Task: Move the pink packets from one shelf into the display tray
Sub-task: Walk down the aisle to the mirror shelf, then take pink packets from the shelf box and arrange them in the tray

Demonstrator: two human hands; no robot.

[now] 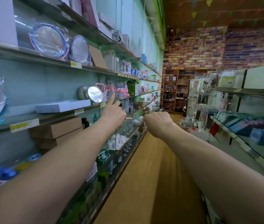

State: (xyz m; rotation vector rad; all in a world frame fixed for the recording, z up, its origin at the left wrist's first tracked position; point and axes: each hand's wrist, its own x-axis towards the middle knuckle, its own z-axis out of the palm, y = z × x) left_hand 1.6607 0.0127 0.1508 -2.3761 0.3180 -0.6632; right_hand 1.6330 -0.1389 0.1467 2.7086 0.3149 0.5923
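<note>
Both bare arms reached forward along a shop aisle. The left hand (112, 116) was raised just below and right of the round mirror (95, 94) that stood on a wall shelf (86, 108). Its grip was spread and held nothing: the index finger (112, 98) pointed straight up toward the goods beside the mirror, the thumb stuck out, and the other fingers were folded behind the palm. The pink packets (120, 91), blurred, sat on the same shelf just right of the mirror, with a green box (133, 88) beyond them. A flat pale-blue box (62, 106) lay left of the mirror, and brown cartons (55, 128) were stacked below it. The right hand (158, 122) hung well right of the mirror and lower, wrist bent, knuckles toward the camera. Its fingers curled out of sight, so I could not tell whether its grip held anything.
</note>
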